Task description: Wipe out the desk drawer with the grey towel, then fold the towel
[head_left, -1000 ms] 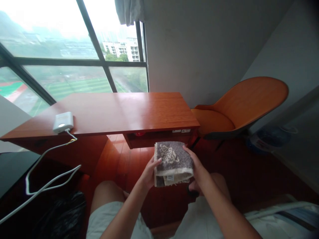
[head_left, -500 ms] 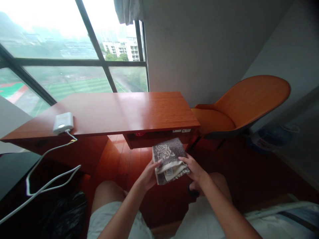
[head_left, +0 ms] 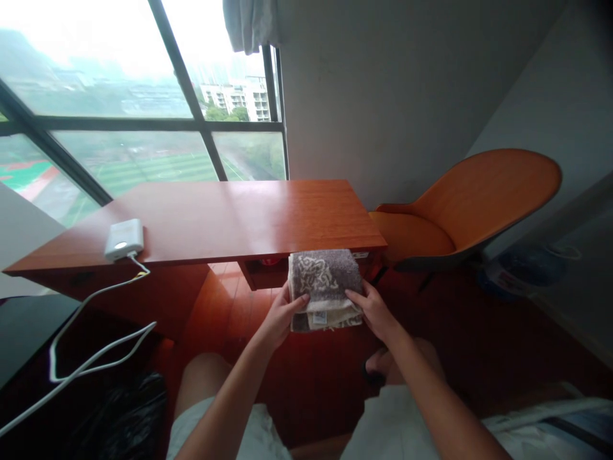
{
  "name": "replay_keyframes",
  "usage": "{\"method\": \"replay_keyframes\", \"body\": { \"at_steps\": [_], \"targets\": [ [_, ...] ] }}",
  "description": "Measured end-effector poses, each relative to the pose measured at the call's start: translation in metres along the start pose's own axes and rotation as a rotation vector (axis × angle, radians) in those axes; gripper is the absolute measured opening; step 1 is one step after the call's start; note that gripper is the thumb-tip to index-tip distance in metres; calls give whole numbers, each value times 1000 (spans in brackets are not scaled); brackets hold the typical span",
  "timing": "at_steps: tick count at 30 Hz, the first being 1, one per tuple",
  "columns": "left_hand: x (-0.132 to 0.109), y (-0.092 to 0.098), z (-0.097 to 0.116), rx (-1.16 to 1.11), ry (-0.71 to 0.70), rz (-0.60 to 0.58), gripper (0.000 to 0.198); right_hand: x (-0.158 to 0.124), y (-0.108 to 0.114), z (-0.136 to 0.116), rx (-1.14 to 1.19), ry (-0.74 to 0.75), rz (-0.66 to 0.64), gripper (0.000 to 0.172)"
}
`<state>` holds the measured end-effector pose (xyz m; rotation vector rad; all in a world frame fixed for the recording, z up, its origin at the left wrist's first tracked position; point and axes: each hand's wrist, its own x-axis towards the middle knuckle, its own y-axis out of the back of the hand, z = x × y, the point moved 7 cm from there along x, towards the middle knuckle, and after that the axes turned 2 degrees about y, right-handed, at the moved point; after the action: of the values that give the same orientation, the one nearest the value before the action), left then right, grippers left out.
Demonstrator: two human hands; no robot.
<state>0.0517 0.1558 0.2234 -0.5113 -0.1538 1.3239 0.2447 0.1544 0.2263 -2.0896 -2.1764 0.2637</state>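
Observation:
A folded grey-brown towel with a cream pattern is held up in front of me, just before the desk's front edge. A small white label shows on its pale lower fold. My left hand grips its left side, thumb on top and the other fingers beneath. On the right side my right hand holds it the same way, closed on the edge. The towel's underside is hidden.
Behind the towel stands a reddish wooden desk with a white box-shaped device and its white cable. An orange chair is at right, near a large water bottle. A black plastic bag lies lower left.
Both hands have raised the towel slightly toward the desk and levelled it; it was tilted before. It now covers more of the desk's front edge.

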Motion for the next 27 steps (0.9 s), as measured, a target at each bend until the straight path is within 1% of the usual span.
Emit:
{"method": "replay_keyframes", "body": {
  "at_steps": [2, 5, 6, 7, 8, 9, 10, 11, 12, 14, 17, 19, 22, 24, 26, 27],
  "targets": [
    [25, -3, 38, 101, -159, 27, 53, 25, -1, -21, -37, 102, 42, 41],
    [72, -5, 89, 290, -357, 56, 57, 76, -5, -54, -145, 252, 100, 38],
    [89, -3, 102, 378, -408, 77, 59, 93, -6, -64, -220, 303, 131, 37],
    [103, 1, 112, 495, -447, 128, 62, 110, -6, -72, -343, 327, 169, 37],
    [116, 7, 119, 657, -469, 199, 65, 126, -5, -76, -511, 312, 217, 36],
    [127, 11, 125, 838, -482, 258, 65, 140, -4, -79, -659, 284, 252, 36],
    [134, 15, 128, 987, -493, 298, 64, 151, -2, -80, -756, 265, 276, 38],
    [139, 18, 130, 1101, -502, 315, 59, 160, 0, -81, -827, 251, 288, 42],
    [141, 20, 130, 1168, -513, 305, 54, 166, 2, -81, -858, 249, 289, 46],
    [140, 17, 129, 1238, -559, 223, 44, 170, 3, -80, -902, 288, 268, 52],
    [133, -2, 126, 1479, -657, 61, 42, 167, 0, -78, -1020, 429, 188, 54],
    [133, -13, 126, 1628, -697, 26, 39, 164, -5, -76, -1102, 525, 121, 52],
    [141, -19, 134, 1681, -695, 76, 30, 164, -8, -77, -1148, 571, 76, 36],
    [145, -19, 142, 1677, -703, 116, 27, 166, -6, -83, -1129, 571, 103, 26],
    [144, -20, 150, 1669, -746, 141, 26, 167, -3, -92, -1087, 571, 158, 24],
    [142, -21, 152, 1666, -777, 134, 25, 166, -1, -96, -1065, 573, 185, 24]
  ]
}}
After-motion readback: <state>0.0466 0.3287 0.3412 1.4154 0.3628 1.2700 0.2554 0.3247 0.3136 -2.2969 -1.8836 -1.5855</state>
